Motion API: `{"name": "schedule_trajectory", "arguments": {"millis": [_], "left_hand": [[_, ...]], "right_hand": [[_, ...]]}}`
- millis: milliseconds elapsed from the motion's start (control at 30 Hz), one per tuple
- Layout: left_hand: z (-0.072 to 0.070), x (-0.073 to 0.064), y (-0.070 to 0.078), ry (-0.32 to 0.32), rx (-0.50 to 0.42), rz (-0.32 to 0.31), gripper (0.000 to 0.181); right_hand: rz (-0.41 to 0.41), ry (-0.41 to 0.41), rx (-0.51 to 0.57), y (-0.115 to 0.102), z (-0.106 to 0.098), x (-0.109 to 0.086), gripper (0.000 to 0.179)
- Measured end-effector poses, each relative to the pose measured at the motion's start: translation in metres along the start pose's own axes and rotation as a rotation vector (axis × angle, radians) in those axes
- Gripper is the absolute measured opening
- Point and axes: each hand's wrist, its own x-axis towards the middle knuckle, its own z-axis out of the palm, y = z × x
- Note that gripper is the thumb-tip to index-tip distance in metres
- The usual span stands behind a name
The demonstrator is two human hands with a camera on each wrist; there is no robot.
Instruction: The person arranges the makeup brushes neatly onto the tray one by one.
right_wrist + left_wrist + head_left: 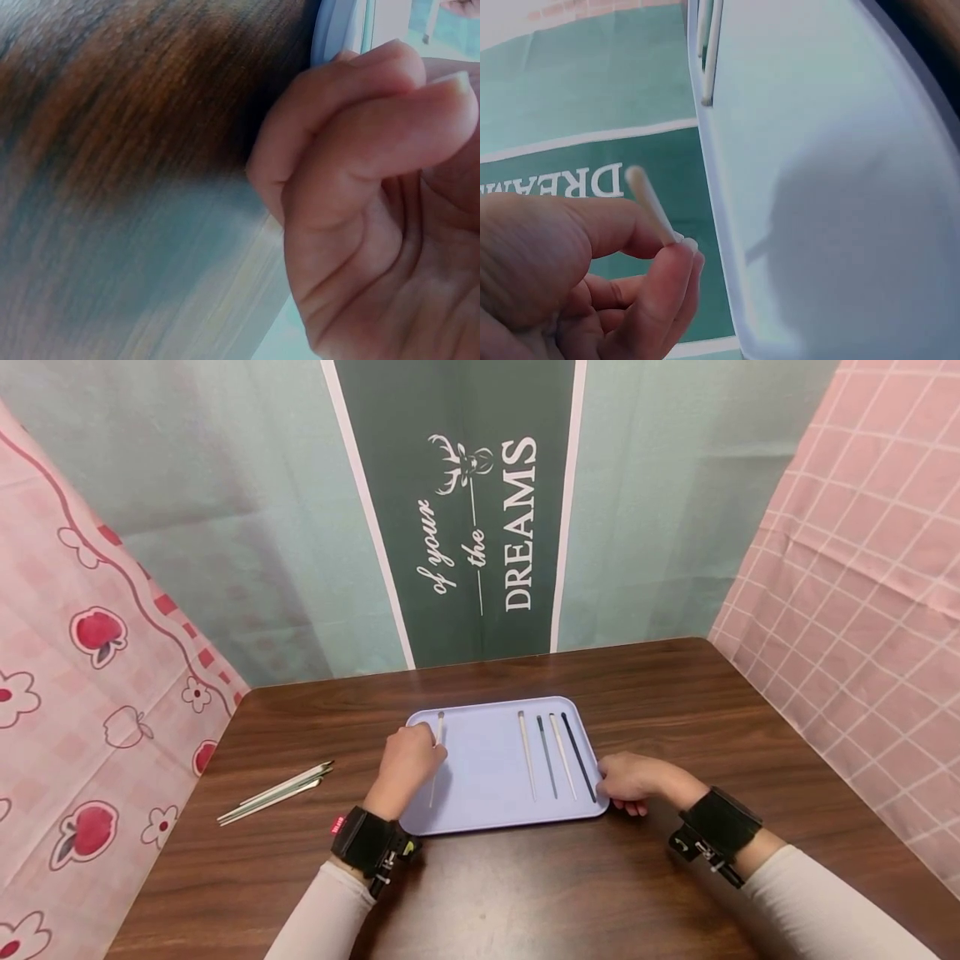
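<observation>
My left hand (408, 762) pinches a slim, pale-handled makeup brush (652, 204) between thumb and fingertips, over the left part of a lilac tray (480, 777). In the head view its brownish tip points toward the tray's far rim. At the tray's right edge, my right hand (633, 781) grips the rim with curled fingers; the right wrist view hides much of the contact. Several brushes lie side by side on the tray's right half, among them a white one (527, 756), a grey-green one (547, 758) and a dark one (579, 760).
A small bundle of white and green brushes (277, 792) lies on the brown wooden table (525, 893), left of the tray. A green curtain (637, 527) hangs behind the table, with pink patterned cloths (862, 518) at both sides.
</observation>
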Motion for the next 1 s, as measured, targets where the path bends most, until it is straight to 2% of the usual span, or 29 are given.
{"name": "schedule_trajectory", "arguments": {"millis": [333,533,800,1000], "left_hand": [[0.013,0.003,0.03,-0.029,-0.016,0.026,0.028],[0.02,0.004,0.045,-0.05,-0.02,0.041,0.026],[0.029,0.011,0.059,-0.085,-0.036,0.057,0.016],[0.034,0.018,0.067,-0.151,-0.068,0.036,0.021]], "right_hand": [[-0.002,-0.002,-0.006,-0.001,0.0,0.0,0.011],[0.002,-0.01,0.001,-0.002,0.0,0.001,0.011],[0.003,-0.01,-0.004,-0.004,-0.003,0.0,0.01],[0.006,-0.011,-0.006,-0.004,-0.002,-0.001,0.01]]}}
